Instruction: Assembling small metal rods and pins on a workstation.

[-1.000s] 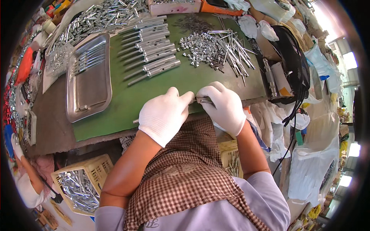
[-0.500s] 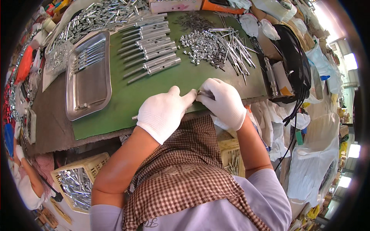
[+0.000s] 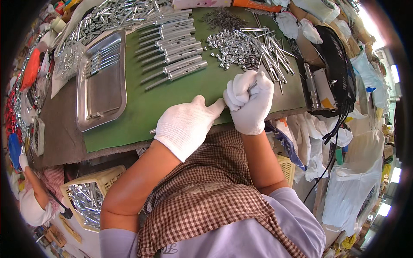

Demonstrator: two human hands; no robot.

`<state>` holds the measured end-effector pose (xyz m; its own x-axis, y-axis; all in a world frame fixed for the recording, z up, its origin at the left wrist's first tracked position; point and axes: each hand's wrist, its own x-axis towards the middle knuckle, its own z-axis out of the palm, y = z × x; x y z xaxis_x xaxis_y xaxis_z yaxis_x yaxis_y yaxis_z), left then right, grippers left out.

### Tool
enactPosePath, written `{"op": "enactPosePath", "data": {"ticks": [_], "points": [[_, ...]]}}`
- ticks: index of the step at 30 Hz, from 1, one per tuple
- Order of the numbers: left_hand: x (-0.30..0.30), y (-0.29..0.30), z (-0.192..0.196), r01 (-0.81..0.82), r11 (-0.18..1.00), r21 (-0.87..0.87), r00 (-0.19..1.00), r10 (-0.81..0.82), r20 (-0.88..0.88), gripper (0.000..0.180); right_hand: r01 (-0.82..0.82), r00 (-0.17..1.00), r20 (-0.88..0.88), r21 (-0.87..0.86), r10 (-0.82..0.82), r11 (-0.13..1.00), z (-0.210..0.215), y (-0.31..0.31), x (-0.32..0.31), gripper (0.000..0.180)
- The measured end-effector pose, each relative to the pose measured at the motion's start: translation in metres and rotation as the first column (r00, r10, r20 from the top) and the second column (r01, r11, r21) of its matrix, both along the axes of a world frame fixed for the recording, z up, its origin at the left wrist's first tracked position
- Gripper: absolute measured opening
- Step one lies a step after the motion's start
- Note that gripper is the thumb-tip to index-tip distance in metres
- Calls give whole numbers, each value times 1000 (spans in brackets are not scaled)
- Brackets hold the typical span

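Note:
My left hand (image 3: 187, 124), in a white knit glove, is closed over a metal rod (image 3: 152, 131) near the front edge of the green mat (image 3: 129, 124). Only one end of that rod shows, by the wrist. My gloved right hand (image 3: 249, 103) makes a fist just right of the left fingertips, with a small grey metal piece (image 3: 254, 85) between the fingers; most of it is hidden. Beyond my hands lies a row of silver tubes with thin rods (image 3: 187, 71). Small silver fittings (image 3: 232, 49) are heaped to their right, next to loose thin rods (image 3: 271, 58).
A steel tray (image 3: 103, 86) at left holds several assembled rods. Small dark pins (image 3: 221, 19) and a large pile of metal parts (image 3: 112, 19) lie at the back. A black mesh bag (image 3: 337, 64) stands right. Below left is a crate (image 3: 114, 174) of parts, near another person's arm (image 3: 36, 187).
My right hand has moved slightly up and right, away from the left fingertips, and curled into a fist. The left hand stays nearly in place. The whole view has shifted a little.

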<state>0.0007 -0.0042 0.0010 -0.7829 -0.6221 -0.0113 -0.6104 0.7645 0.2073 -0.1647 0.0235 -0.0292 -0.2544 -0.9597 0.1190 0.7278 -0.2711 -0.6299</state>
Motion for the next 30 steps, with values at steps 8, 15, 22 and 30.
{"op": "enactPosePath", "data": {"ticks": [8,15,22,30], "points": [[-26,0,0,47,994,-103,996,-39,80,19,225,923,-334,59,-193,973,-2,7,3,50],[-3,4,0,-53,997,-64,990,44,-135,51,244,855,-491,100,-166,965,4,25,-12,31],[-16,9,-5,98,982,163,812,16,-583,60,483,234,-962,-13,-143,876,19,77,-19,10],[-6,-68,-16,-210,956,-205,961,163,-224,31,490,498,-841,476,214,731,34,223,-114,15]]}}
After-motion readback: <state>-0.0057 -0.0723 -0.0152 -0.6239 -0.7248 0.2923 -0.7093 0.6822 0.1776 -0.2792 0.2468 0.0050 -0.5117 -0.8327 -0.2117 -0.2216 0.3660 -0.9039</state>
